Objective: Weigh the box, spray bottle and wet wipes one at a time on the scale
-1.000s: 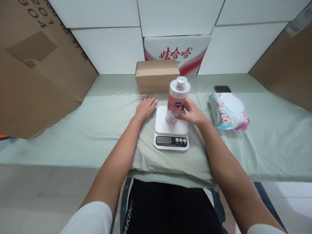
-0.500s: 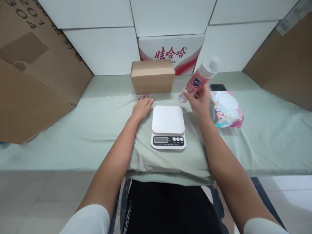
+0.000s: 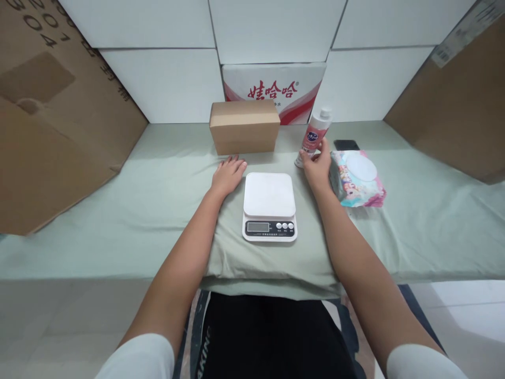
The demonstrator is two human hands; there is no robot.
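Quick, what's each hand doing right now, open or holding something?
Left hand: open, resting flat on the green cloth, holding nothing.
Right hand: closed around the pink-and-white bottle.

white panelled wall (image 3: 161, 84), pale floor (image 3: 79, 321)

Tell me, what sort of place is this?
Possibly a makeshift indoor work area, though I can't tell which room. A pale green cloth covers the surface, large brown cardboard pieces stand at both ends, and a white digital scale sits before the person.
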